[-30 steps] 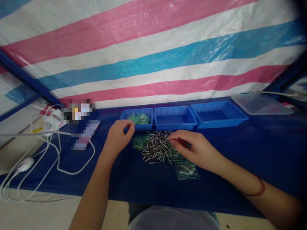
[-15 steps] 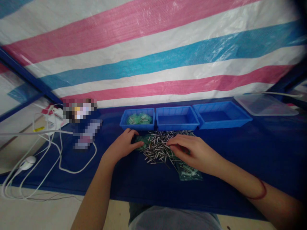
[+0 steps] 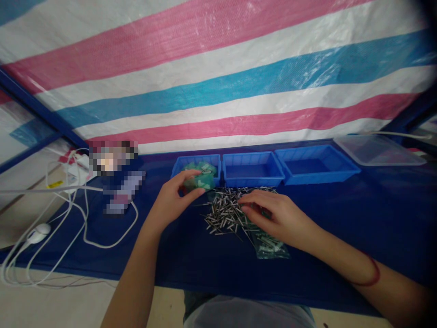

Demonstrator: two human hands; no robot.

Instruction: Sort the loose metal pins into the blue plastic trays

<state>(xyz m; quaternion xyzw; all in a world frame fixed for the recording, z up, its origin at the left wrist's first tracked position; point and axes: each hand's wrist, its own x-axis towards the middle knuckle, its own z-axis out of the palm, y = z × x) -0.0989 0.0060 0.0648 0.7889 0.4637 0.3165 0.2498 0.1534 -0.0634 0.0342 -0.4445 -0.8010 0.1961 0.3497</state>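
A heap of thin metal pins with thicker silver sleeves, like pop rivets [image 3: 223,216], lies loose on the blue table. My left hand [image 3: 172,198] grips a small green plastic bag [image 3: 203,183] between thumb and fingers, lifted at the front of the left blue bin [image 3: 175,169]. Over the heap's right side rests my right hand [image 3: 273,212], fingers curved, thumb a little apart from them; I see nothing held there. Partly under this hand lies another green bag [image 3: 272,248] with pins in it. The left bin also holds green bags, partly hidden by the lifted one.
Beside the left bin stand a middle blue bin [image 3: 252,171] and a right blue bin [image 3: 317,166]. A clear plastic lid [image 3: 378,149] lies at the far right. White cables [image 3: 85,223] and a power strip [image 3: 80,171] crowd the left. Striped sheeting [image 3: 211,91] hangs behind.
My left hand has raised the green bag from the heap's left side up to the left bin's front. My right hand has barely moved.
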